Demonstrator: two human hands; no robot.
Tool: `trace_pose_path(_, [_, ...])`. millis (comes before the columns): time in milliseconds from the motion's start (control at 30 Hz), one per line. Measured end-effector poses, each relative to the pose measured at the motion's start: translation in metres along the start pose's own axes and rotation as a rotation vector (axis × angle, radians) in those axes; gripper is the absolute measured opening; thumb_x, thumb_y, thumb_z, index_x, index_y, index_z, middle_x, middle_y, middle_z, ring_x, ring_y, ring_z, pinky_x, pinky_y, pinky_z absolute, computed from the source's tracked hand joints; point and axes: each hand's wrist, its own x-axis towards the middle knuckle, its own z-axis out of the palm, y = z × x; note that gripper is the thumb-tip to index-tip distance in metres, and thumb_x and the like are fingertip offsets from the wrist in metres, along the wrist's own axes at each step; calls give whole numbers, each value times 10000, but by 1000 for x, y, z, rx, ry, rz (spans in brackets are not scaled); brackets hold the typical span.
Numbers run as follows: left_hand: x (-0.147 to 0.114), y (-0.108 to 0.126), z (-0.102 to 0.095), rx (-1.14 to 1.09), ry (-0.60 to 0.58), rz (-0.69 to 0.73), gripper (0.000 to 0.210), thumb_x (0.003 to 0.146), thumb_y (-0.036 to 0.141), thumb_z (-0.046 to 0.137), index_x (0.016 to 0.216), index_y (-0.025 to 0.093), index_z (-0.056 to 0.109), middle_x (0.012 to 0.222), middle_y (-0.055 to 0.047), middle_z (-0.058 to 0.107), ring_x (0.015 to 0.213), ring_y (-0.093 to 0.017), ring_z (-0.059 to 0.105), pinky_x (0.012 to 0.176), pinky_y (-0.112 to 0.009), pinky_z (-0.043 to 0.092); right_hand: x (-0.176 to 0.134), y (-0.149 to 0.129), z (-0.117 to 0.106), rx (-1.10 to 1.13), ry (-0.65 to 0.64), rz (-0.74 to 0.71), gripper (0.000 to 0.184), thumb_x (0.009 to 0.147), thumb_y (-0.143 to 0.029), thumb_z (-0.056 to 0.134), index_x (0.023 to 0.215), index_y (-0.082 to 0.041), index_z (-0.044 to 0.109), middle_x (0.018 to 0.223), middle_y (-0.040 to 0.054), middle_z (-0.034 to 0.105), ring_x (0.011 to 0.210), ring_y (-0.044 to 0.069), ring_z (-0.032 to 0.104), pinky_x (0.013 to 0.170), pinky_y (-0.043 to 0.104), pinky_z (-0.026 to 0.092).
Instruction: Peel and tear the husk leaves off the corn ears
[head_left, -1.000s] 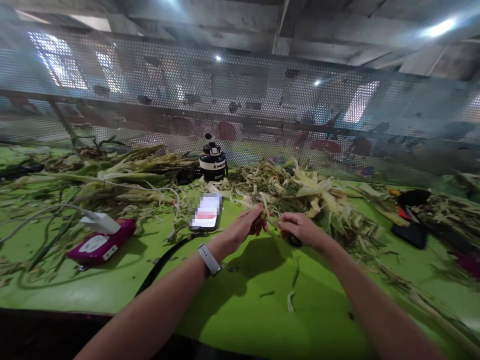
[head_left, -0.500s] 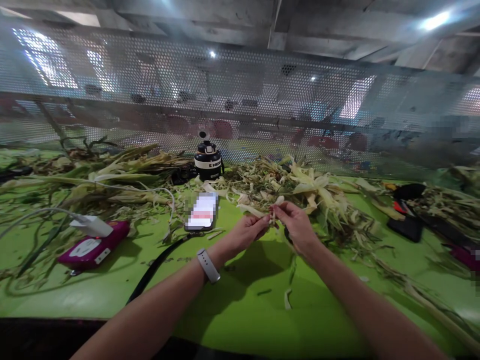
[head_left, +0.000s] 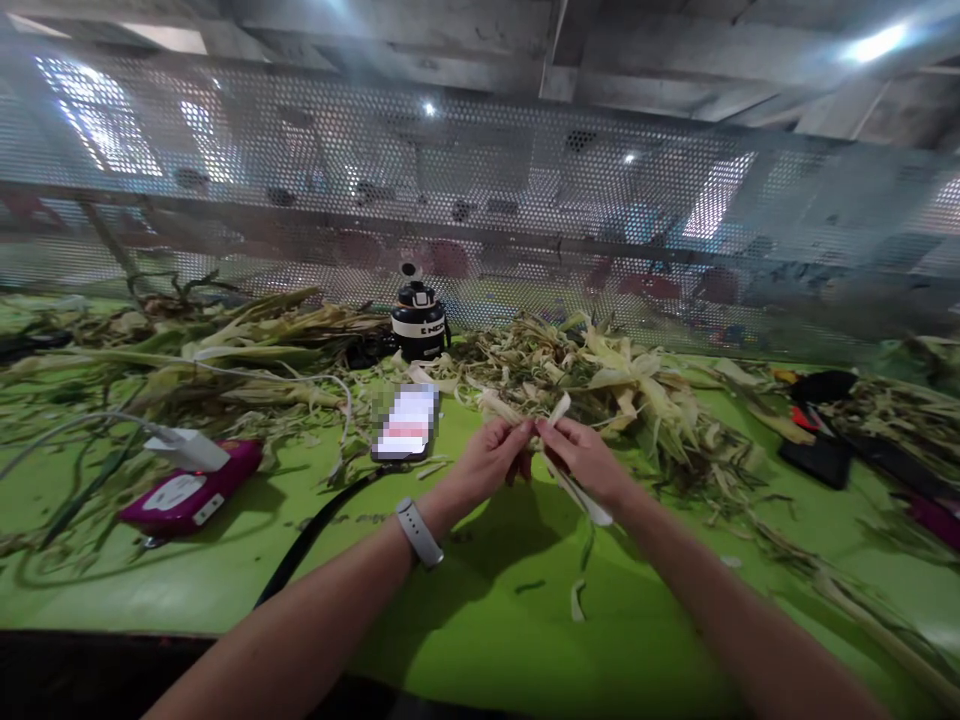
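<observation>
Both hands meet above the green table (head_left: pixel 465 610), pinching pale corn husk strips between them. My left hand (head_left: pixel 491 455) is closed, thumb and forefinger gripping strips whose ends stick up to its upper left. My right hand (head_left: pixel 585 455) is also closed on a corn husk strip (head_left: pixel 561 408) that pokes up above the fingers, with a pale length hanging down below toward the wrist. The exact join between the fingertips is hidden. Just beyond the hands lies a heap of shredded corn husks (head_left: pixel 645 385).
A lit phone (head_left: pixel 409 422) lies left of my hands, with a black bottle (head_left: pixel 420 325) behind it. A purple power strip (head_left: pixel 191 490) holds a white plug. More dry husks (head_left: pixel 277 335) spread at the back left. Dark objects (head_left: pixel 817 455) lie right. A perforated metal screen (head_left: pixel 510 200) stands behind.
Both hands have shifted slightly, and the husk strips are turned between the fingers. A pale length now hangs below my right hand, and an end stands up above it.
</observation>
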Motion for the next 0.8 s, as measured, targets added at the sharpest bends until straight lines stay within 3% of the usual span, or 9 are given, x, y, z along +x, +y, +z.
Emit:
trace_pose_path(133, [-2,3,3,40,118,9,505,787,603,486,565,153,539,341,63,413,298,-37,298,343,-178,228,-2,0,10,-132,177,-131,487,717,-618,572,541,-171,488,471,-55,382,453,79,313,442,233,259])
trace_pose_path(300, [-1,4,9,-183,292,-28,526,745,618,533,965,150,631,315,128,309,263,-47,218,302,-174,172,-3,1,14,-235,293,-318,447,779,-558,530,608,-154,619,613,10,577,623,151,500,603,256,393])
trace_pose_path(400, [-1,4,9,-200,289,-45,527,738,594,559,1013,148,615,321,134,297,263,-49,211,297,-175,164,-3,4,15,-216,294,-343,409,784,-531,542,685,-153,665,653,21,622,694,184,556,673,274,428])
trace_pose_path(467, [-1,4,6,-166,259,-59,453,761,559,544,937,147,617,320,128,301,263,-52,226,305,-178,181,-2,5,14,-177,269,-332,395,771,-526,562,721,-153,685,668,24,638,717,194,572,686,280,437])
trace_pose_path(633, [0,4,1,-96,208,-102,246,763,400,563,708,161,543,529,27,562,458,-85,502,430,-185,320,1,8,7,-160,289,-304,378,773,-505,573,758,-148,695,698,39,662,698,193,578,665,284,441])
trace_pose_path(800, [0,5,1,-40,191,-58,249,767,375,526,629,170,501,566,32,495,526,-98,455,507,-222,342,2,12,3,-267,319,-400,333,814,-455,550,761,-156,687,723,42,671,729,200,591,704,291,448])
